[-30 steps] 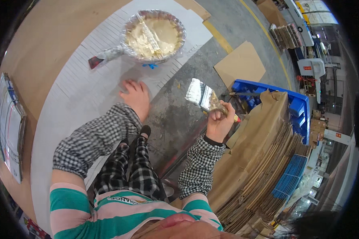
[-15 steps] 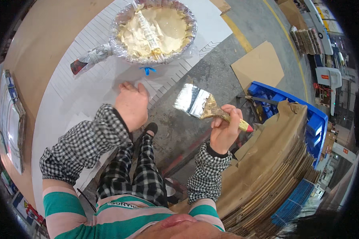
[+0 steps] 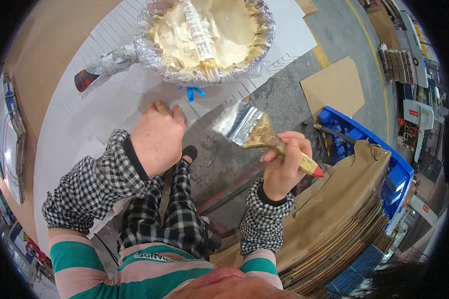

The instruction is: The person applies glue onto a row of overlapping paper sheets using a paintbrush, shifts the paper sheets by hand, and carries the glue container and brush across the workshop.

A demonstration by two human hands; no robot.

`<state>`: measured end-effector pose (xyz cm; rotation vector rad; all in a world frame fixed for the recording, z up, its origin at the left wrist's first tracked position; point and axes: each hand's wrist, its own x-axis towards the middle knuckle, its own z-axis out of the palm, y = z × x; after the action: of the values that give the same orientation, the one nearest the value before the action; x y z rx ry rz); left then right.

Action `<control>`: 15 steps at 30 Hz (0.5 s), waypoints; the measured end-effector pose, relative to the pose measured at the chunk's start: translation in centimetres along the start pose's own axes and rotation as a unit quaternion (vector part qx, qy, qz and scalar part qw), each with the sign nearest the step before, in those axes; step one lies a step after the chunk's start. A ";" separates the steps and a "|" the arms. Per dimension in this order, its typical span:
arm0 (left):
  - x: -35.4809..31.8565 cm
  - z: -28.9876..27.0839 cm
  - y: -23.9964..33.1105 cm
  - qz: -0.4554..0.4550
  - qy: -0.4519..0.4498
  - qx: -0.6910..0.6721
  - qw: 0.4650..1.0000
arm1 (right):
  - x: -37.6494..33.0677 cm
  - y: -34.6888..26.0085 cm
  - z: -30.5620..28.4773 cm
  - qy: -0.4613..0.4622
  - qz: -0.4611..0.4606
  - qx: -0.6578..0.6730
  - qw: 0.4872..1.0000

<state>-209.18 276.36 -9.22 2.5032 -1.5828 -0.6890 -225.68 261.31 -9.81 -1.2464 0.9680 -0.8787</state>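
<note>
Near the white sheet's edge, the right hand grips the brush, now closer to the glue pan; the left hand presses flat, released.

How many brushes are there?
2. One brush is in the right hand, above the floor. The other brush lies in the foil-lined pan of paste. More may be hidden.

Blue plastic pallet sits over at 3 o'clock, with a tall stack of flattened cardboard sheets piled at 4 to 5. One loose cardboard piece lies flat on the grey concrete floor around 2.
</note>
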 end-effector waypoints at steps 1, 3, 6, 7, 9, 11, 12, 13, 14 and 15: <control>0.0 0.0 0.0 0.000 0.028 0.003 1.000 | 0.0 0.1 0.0 -0.021 -0.023 0.009 0.999; 0.1 -0.1 -0.1 0.007 0.000 -0.028 1.000 | 0.0 0.2 0.0 -0.131 -0.014 -0.011 0.991; 0.0 -0.2 -0.3 0.014 -0.007 -0.021 1.000 | 0.1 0.2 0.0 -0.046 0.008 -0.003 0.999; 0.0 -0.3 -0.3 0.007 -0.012 -0.018 1.000 | 0.2 0.1 0.0 0.029 0.006 0.021 0.999; 0.0 -0.4 -0.4 0.009 -0.014 -0.034 0.999 | 0.5 0.0 0.1 -0.028 -0.017 -0.004 0.999; 0.0 -0.4 -0.4 -0.002 0.000 -0.035 0.999 | 0.7 -0.1 0.1 -0.139 -0.027 -0.037 0.989; 0.0 -0.4 -0.4 -0.009 -0.007 -0.043 0.999 | 1.1 -0.2 0.1 -0.136 -0.035 -0.002 0.990; 0.0 -0.4 -0.4 -0.010 0.005 -0.041 0.999 | 1.1 -0.3 0.0 -0.112 -0.002 -0.022 0.994; 0.0 -0.4 -0.4 -0.021 -0.013 -0.046 0.999 | 1.5 -0.3 0.0 -0.059 0.005 -0.008 0.998; 0.0 -0.4 -0.4 -0.032 -0.030 -0.051 0.998 | 1.8 -0.3 0.0 0.010 0.011 0.016 1.000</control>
<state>-208.64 276.49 -9.00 2.4901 -1.4529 -0.8390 -225.04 259.56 -9.67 -1.2009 0.9777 -0.8874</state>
